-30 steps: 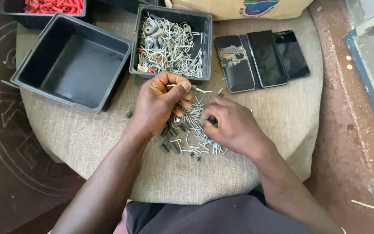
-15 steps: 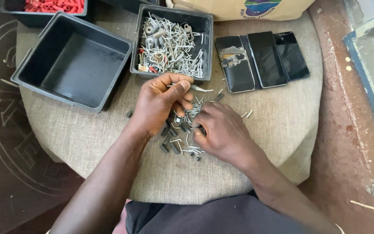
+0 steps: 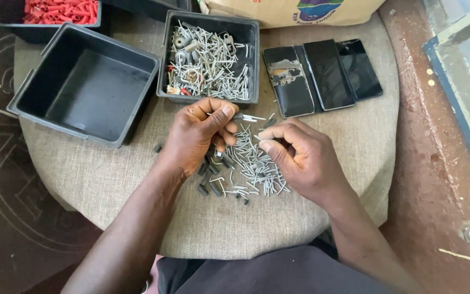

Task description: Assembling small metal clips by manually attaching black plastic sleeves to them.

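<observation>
A round cushion (image 3: 137,179) in tan cloth is serving as the work surface. Toward its far edge an empty grey bin (image 3: 91,81) is sitting beside a bin of metal pins (image 3: 209,57), with three dark phones (image 3: 322,73) lying to the right, out of the way. At the cushion's middle, loose pins (image 3: 254,166) are lying spread thin for picking. The left hand (image 3: 194,136) is pinching one pin; the right hand (image 3: 300,158) is curling, fingertips closing over the pile.
</observation>
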